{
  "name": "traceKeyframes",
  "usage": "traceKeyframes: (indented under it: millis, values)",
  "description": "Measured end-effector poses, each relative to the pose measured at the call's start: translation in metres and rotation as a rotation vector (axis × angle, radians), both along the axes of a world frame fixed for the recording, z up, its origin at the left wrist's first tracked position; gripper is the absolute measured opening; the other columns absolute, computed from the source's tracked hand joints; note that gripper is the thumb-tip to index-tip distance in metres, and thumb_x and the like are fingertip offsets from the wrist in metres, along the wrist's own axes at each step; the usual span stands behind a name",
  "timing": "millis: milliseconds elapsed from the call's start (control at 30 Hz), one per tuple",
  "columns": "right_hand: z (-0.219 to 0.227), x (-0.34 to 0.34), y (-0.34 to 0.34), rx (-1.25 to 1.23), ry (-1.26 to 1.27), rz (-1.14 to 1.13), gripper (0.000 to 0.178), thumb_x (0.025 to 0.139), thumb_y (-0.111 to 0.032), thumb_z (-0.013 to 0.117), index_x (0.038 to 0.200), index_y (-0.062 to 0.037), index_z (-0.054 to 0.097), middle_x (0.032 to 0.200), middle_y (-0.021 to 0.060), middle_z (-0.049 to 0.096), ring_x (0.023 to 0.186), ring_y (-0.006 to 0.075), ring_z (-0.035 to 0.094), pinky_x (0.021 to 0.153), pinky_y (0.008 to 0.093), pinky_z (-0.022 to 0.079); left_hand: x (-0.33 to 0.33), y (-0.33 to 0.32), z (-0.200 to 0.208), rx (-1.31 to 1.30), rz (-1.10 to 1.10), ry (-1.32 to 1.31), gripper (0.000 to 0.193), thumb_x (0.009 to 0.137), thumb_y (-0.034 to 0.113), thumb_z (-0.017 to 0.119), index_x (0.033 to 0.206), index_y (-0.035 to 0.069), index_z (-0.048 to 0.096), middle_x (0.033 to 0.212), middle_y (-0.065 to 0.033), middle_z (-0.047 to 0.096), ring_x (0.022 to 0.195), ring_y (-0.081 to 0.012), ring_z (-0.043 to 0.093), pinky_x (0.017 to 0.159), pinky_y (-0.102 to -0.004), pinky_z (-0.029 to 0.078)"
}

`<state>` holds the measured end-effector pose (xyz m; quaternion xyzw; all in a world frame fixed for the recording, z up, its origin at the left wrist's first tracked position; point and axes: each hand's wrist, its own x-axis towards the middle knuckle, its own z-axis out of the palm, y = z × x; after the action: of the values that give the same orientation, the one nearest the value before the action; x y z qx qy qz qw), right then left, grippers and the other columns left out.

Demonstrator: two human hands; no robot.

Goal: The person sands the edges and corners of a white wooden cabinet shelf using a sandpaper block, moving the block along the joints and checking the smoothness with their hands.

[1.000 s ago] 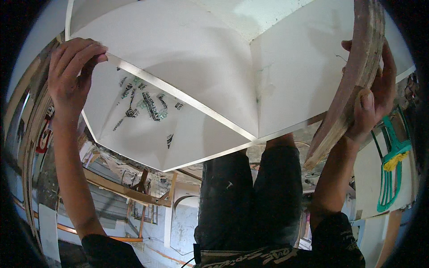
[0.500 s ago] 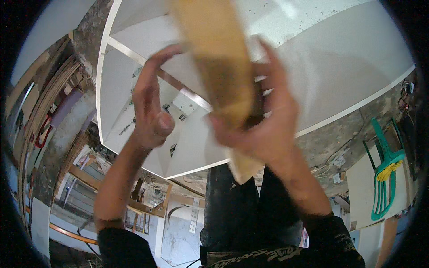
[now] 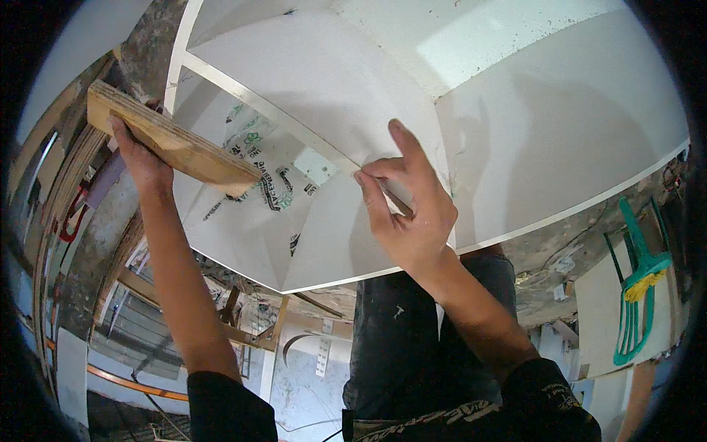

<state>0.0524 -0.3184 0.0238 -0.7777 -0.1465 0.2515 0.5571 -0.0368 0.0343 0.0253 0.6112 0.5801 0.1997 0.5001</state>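
Observation:
A plywood block [image 3: 177, 140], long and yellowish with layered edges, is in the grip of my left hand [image 3: 143, 158]. That hand holds it tilted over the left rim of a white cabinet carcass [image 3: 515, 132]. My right hand [image 3: 416, 214] is at the front edge of the cabinet's divider panel [image 3: 272, 110]. Its thumb and a finger meet in a pinch against that edge, while another finger points up and away. Whether a small thing sits between the fingertips cannot be made out. Printed film [image 3: 269, 177] covers part of the compartment left of the divider.
Long boards [image 3: 66, 177] lean at the far left. On the right, a green plastic chair [image 3: 637, 280] stands beside a pale panel [image 3: 596, 295], with something yellow on it. My legs [image 3: 398, 331] are close to the cabinet's near edge. Offcuts and clutter lie on the floor.
The plywood block has passed from my right hand to my left and moved out to the left. My right hand has come to the divider's edge, fingers pinched.

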Motion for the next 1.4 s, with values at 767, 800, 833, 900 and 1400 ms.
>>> traceKeyframes:
  millis: [767,800,833,900,1400]
  values:
    - [-0.001,0.017,0.075,-0.058,-0.056,0.039,0.08,0.084,0.009,0.068,0.155,-0.0006,0.032,0.08,0.0085,0.068,0.072,0.0136,0.065,0.075,0.0254,0.054,-0.002,-0.014,-0.026,0.442,0.157,0.104,0.061,0.095,0.049,0.066,0.105,-0.011,0.065,0.097,-0.0124,0.07,0.083,-0.0186,0.065,0.077,-0.033,0.053]
    - [-0.002,0.017,0.073,-0.055,-0.064,0.046,0.079,0.084,0.009,0.067,0.155,-0.0002,0.033,0.08,0.0088,0.068,0.073,0.0136,0.065,0.075,0.0254,0.054,0.0,-0.014,-0.027,0.452,0.156,0.098,0.06,0.095,0.048,0.067,0.104,-0.011,0.066,0.097,-0.0123,0.07,0.083,-0.0186,0.065,0.076,-0.033,0.053]
    - [-0.002,0.016,0.065,-0.055,-0.066,0.055,0.078,0.083,0.01,0.067,0.154,0.0012,0.034,0.08,0.0095,0.068,0.073,0.0132,0.065,0.074,0.0252,0.054,0.002,-0.012,-0.029,0.474,0.148,0.089,0.063,0.093,0.051,0.067,0.101,-0.011,0.066,0.094,-0.0131,0.07,0.08,-0.0199,0.066,0.074,-0.0341,0.053]
    - [0.004,0.013,0.052,-0.106,-0.017,0.072,0.078,0.083,0.011,0.067,0.153,0.0019,0.035,0.081,0.0098,0.068,0.073,0.0128,0.065,0.074,0.0253,0.054,-0.002,-0.01,-0.033,0.518,0.129,0.087,0.068,0.091,0.057,0.068,0.096,-0.01,0.067,0.088,-0.0148,0.071,0.075,-0.0226,0.067,0.068,-0.0362,0.054]
    - [0.005,0.019,0.063,-0.185,-0.062,0.127,0.075,0.085,0.006,0.068,0.153,0.0009,0.036,0.079,0.0095,0.065,0.073,0.0144,0.063,0.075,0.0295,0.054,-0.02,-0.008,-0.035,0.204,0.144,-0.145,0.039,0.097,0.033,0.068,0.106,-0.005,0.066,0.096,-0.0079,0.069,0.085,-0.0131,0.063,0.076,-0.0282,0.05]
